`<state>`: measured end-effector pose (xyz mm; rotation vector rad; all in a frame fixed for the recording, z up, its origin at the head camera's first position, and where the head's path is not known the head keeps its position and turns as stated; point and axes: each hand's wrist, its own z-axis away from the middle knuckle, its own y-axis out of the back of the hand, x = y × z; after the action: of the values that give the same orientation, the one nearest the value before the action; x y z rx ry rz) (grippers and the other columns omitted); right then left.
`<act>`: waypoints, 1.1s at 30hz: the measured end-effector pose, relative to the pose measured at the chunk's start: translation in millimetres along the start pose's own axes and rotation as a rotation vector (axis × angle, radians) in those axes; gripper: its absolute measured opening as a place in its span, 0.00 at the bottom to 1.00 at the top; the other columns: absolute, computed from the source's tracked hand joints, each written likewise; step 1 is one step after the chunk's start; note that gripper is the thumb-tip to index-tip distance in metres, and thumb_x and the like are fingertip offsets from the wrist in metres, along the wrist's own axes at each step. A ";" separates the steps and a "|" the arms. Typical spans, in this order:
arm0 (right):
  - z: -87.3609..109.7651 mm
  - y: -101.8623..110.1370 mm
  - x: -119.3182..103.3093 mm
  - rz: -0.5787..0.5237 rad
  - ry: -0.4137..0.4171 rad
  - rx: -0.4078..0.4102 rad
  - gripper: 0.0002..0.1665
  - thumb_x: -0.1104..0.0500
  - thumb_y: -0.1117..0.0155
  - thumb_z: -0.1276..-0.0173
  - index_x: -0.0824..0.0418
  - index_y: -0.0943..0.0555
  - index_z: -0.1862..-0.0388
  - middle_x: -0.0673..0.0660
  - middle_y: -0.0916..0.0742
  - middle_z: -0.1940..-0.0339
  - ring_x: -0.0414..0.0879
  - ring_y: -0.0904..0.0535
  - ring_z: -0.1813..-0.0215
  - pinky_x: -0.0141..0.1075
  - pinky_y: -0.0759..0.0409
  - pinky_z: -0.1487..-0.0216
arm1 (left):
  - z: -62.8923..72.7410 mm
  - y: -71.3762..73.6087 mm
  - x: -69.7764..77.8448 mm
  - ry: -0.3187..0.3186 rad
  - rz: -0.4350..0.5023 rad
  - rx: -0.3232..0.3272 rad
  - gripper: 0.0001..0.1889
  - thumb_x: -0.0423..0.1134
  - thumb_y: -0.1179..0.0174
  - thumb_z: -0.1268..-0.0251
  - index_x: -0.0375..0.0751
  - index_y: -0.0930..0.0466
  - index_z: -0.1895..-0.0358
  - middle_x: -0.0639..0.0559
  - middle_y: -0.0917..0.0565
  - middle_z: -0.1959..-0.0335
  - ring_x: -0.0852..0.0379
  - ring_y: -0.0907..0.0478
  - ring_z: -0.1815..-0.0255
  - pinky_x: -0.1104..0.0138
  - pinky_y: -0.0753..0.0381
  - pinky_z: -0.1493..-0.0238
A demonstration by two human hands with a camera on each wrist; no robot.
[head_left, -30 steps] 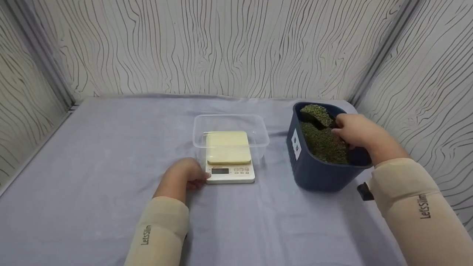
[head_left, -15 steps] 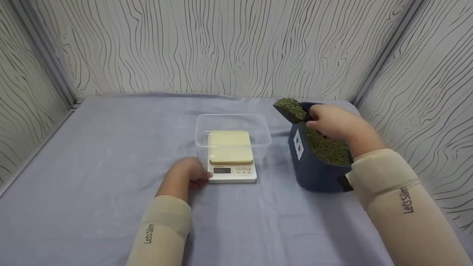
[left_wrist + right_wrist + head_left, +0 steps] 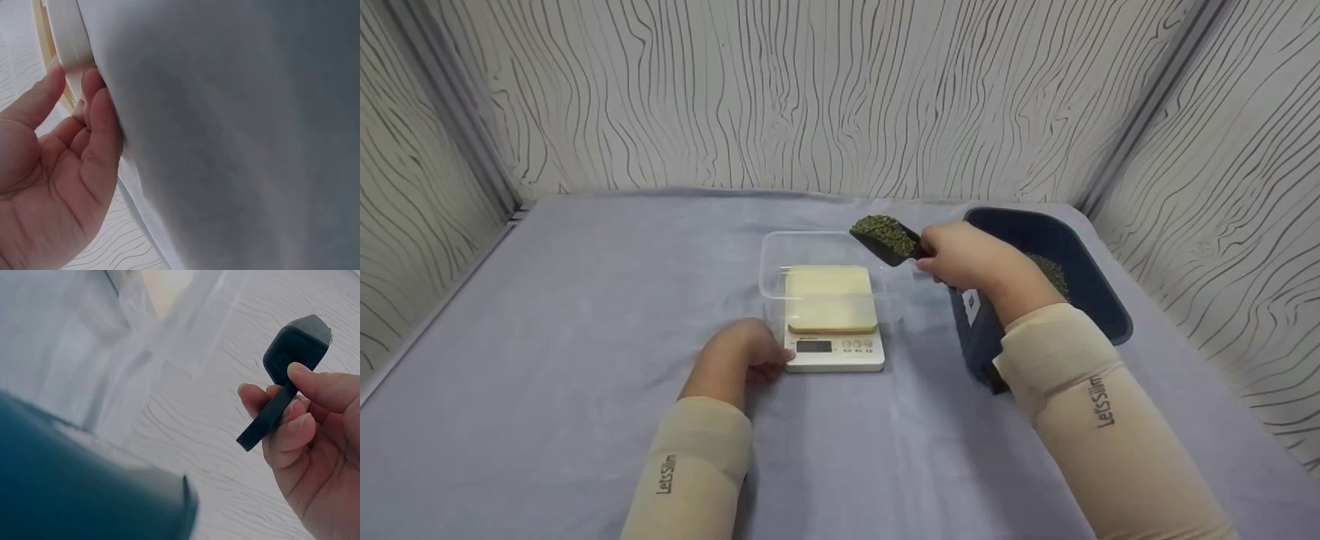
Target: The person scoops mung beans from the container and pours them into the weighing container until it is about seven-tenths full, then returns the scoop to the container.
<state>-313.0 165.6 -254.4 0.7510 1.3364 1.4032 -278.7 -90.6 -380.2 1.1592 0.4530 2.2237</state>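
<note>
My right hand [image 3: 971, 255] grips the handle of a black scoop [image 3: 297, 349], heaped with small green beans [image 3: 885, 231] that look like mung beans. In the head view the scoop overlaps the right rim of a clear plastic container [image 3: 766, 266]. That container stands on the cream platform of a white kitchen scale [image 3: 834, 364], whose display [image 3: 814, 346] shows no readable figures. At the scale's front left corner, my left hand [image 3: 744, 346] pinches its edge, thumb above and curled fingers at the side and below.
Right of the scale stands a dark blue bin [image 3: 1099, 296] with more green beans inside, partly hidden behind my right forearm. A white label [image 3: 971, 304] is on its side. Grey cloth [image 3: 585, 315] covers the table, and patterned panels [image 3: 825, 97] enclose the back and sides.
My right hand has lifted the loaded scoop out of the blue bin and carried it left to the clear container. My left hand stays at the scale's corner.
</note>
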 end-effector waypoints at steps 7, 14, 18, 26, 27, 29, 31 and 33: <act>-13.9 -16.7 -11.8 0.003 -0.003 -0.059 0.09 0.57 0.49 0.31 0.64 0.27 0.63 0.57 0.21 0.73 0.46 0.26 0.78 0.36 0.28 0.77 | 0.7 -1.4 0.6 0.011 0.003 -0.005 0.09 0.41 0.36 0.44 0.38 0.19 0.74 0.51 0.22 0.79 0.58 0.25 0.77 0.69 0.23 0.72; -20.0 -22.0 -19.8 0.061 -0.011 -0.069 0.10 0.58 0.48 0.32 0.65 0.25 0.61 0.56 0.22 0.74 0.46 0.27 0.76 0.36 0.29 0.76 | 1.5 -3.2 2.1 0.007 -0.027 0.007 0.09 0.42 0.36 0.44 0.38 0.18 0.74 0.50 0.19 0.77 0.58 0.24 0.77 0.69 0.24 0.74; -21.9 -22.8 -23.7 0.110 0.010 -0.053 0.10 0.59 0.47 0.33 0.66 0.25 0.61 0.58 0.21 0.71 0.48 0.27 0.72 0.38 0.28 0.73 | 2.4 -2.9 3.2 0.026 -0.040 0.002 0.10 0.43 0.37 0.43 0.39 0.18 0.74 0.50 0.20 0.77 0.58 0.24 0.77 0.69 0.24 0.74; -23.7 -24.7 -27.1 0.151 -0.001 -0.040 0.10 0.60 0.45 0.34 0.66 0.23 0.60 0.60 0.18 0.64 0.50 0.25 0.64 0.44 0.25 0.61 | 2.9 -3.3 2.5 0.014 -0.037 -0.019 0.10 0.42 0.37 0.43 0.40 0.20 0.75 0.51 0.21 0.78 0.58 0.25 0.77 0.69 0.24 0.74; -23.9 -24.8 -27.1 0.154 -0.004 -0.043 0.10 0.60 0.44 0.35 0.67 0.23 0.59 0.60 0.18 0.64 0.50 0.24 0.63 0.44 0.25 0.60 | 2.9 -3.4 2.5 0.013 -0.038 -0.018 0.09 0.42 0.37 0.43 0.40 0.20 0.75 0.51 0.21 0.78 0.58 0.25 0.77 0.69 0.25 0.74; -24.1 -24.6 -27.5 0.168 -0.007 -0.047 0.10 0.60 0.44 0.35 0.66 0.22 0.59 0.60 0.17 0.63 0.51 0.23 0.62 0.45 0.25 0.58 | 3.8 -3.5 2.8 0.017 -0.027 -0.013 0.09 0.41 0.36 0.44 0.39 0.19 0.74 0.50 0.21 0.77 0.58 0.24 0.76 0.69 0.24 0.73; -24.4 -24.3 -27.0 0.180 -0.003 -0.050 0.10 0.61 0.44 0.35 0.67 0.22 0.59 0.60 0.17 0.62 0.51 0.22 0.60 0.46 0.24 0.57 | 5.5 -3.5 3.8 0.020 -0.020 -0.010 0.08 0.40 0.36 0.44 0.39 0.19 0.74 0.50 0.20 0.77 0.57 0.23 0.76 0.69 0.24 0.72; -24.2 -23.2 -26.6 0.199 0.008 -0.046 0.10 0.61 0.43 0.35 0.67 0.22 0.59 0.61 0.17 0.62 0.52 0.22 0.59 0.46 0.24 0.56 | 6.5 -3.7 4.1 0.020 -0.016 -0.010 0.08 0.40 0.36 0.44 0.39 0.19 0.74 0.49 0.20 0.76 0.57 0.23 0.75 0.69 0.23 0.71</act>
<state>-321.9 129.8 -276.0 0.8675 1.2581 1.5894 -273.9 -84.9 -376.0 1.1250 0.4574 2.2237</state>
